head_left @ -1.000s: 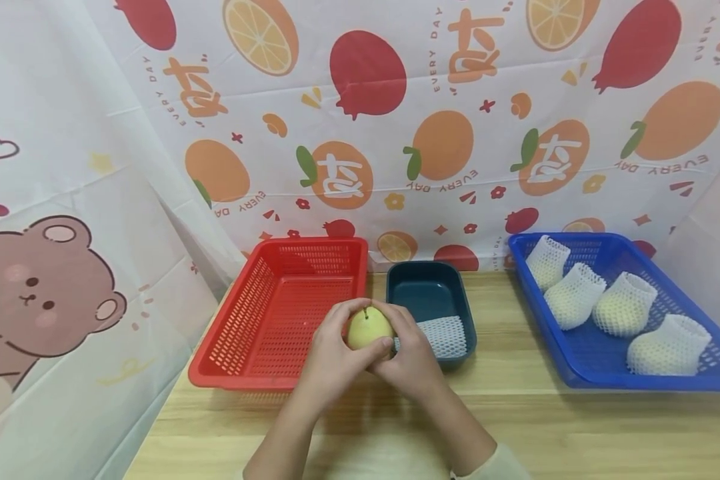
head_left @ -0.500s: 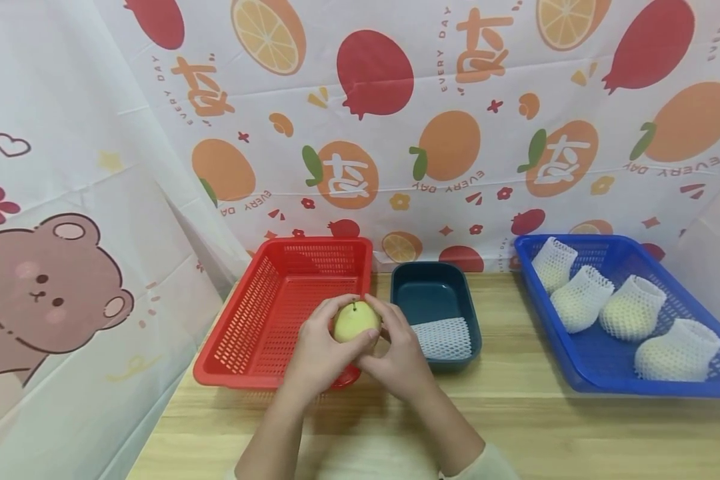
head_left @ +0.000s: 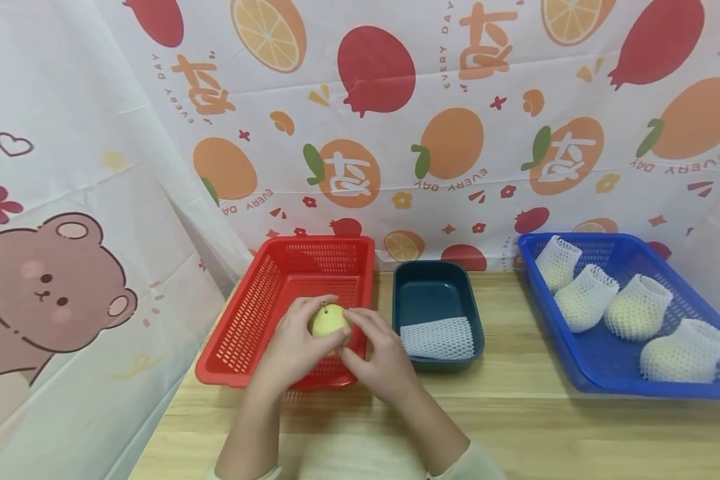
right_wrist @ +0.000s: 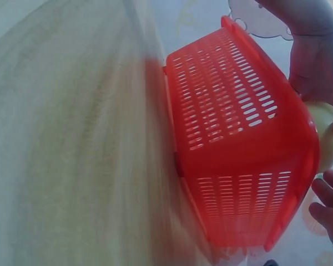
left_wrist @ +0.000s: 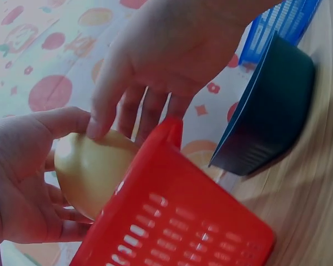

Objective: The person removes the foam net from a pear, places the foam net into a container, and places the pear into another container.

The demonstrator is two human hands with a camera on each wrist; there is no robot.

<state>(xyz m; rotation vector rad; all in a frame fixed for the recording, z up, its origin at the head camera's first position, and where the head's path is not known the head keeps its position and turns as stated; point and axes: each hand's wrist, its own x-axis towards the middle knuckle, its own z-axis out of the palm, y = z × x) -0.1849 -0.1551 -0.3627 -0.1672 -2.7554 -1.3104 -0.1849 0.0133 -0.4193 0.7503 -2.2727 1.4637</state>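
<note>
A yellow-green pear [head_left: 330,321] with a short stem is held over the front part of the red basket [head_left: 216,333]. The left hand [head_left: 294,343] curls round its left side, thumb across the front. On the pear's right, the right hand [head_left: 379,357] has its fingers spread and loosely bent, the tips at or very near the skin. In the left wrist view the pear [left_wrist: 91,172] sits in the left hand [left_wrist: 30,172] beside the basket's rim, with the right thumb touching its top. The right wrist view shows the pear [right_wrist: 326,133] partly behind the basket's rim.
Right of the red basket stands a dark teal tray [head_left: 435,290] holding a white foam net [head_left: 438,339]. Farther right, a blue basket [head_left: 600,370] holds several pears in foam nets [head_left: 639,310]. A printed cloth hangs behind.
Both hands and the pear have moved left, from between the red basket and the teal tray to over the red basket. The right hand's fingers have loosened from round the pear.
</note>
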